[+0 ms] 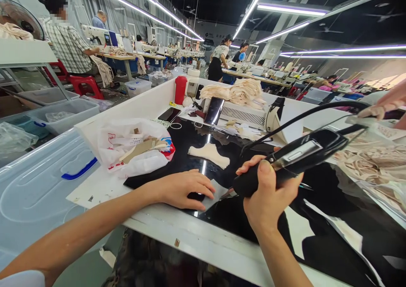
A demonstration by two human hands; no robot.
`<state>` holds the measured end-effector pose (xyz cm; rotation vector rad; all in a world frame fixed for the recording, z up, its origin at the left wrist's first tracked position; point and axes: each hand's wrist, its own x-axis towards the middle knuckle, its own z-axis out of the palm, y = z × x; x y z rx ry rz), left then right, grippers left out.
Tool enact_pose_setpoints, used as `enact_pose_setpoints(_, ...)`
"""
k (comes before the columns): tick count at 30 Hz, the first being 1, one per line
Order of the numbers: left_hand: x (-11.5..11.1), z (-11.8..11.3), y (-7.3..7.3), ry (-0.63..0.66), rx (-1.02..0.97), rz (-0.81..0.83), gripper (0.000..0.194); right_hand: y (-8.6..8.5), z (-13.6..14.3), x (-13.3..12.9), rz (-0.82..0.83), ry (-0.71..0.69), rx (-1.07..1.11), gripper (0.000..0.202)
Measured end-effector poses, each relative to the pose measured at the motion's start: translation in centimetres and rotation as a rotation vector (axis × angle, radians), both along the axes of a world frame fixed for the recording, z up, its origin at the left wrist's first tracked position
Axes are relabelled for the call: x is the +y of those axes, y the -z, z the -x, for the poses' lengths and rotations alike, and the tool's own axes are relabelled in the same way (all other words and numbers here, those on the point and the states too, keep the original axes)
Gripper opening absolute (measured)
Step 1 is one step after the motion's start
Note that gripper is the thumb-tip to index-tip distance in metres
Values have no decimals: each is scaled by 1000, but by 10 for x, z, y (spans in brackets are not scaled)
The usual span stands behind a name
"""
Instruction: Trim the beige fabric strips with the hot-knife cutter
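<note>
My right hand [268, 198] is wrapped round a black corded hand tool [294, 154], shaped like a hot-knife cutter, with a silver panel on its body. Its thin tip [229, 191] points left at a small greyish sheet piece [213, 196] on the glossy black work surface [177, 151]. My left hand [187, 189] lies at the front of that surface, fingers spread and fingertips on the small piece. It grips nothing that I can see. Beyond both hands lies a curved cream fabric piece [209, 154]. Whether the tip touches the sheet is unclear.
At left sits a white plastic bag [149, 162] of scraps. Behind stand a phone [214, 110], a red cup [180, 90] and a fabric pile [236, 91]. Another person's hand [385, 103] holds a clear bag [374, 151] at right. The tool's cord [304, 114] arches overhead.
</note>
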<state>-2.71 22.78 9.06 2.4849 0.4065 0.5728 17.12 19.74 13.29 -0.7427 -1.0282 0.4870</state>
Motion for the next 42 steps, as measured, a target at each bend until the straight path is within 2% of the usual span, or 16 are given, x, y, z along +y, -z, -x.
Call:
enact_pose_setpoints(9,1,3,-4,11,83,46,38,-2,11,-13,40,-79,85,41)
enact_pose_setpoints(19,1,3,-6,30,93,67,40,4,13,-13,61,-59,47,40)
enact_pose_setpoints(28,2,2,-6,43,39,83,34,1,21,-20,57,-120,84,45)
enact_pose_setpoints(35,2,2,-11,57,64,79,32,-1,25,-24,68,-135,88,41)
enact_pose_setpoints(42,3,2,-7,43,97,47,32,2,31,-27,51,-179,95,42)
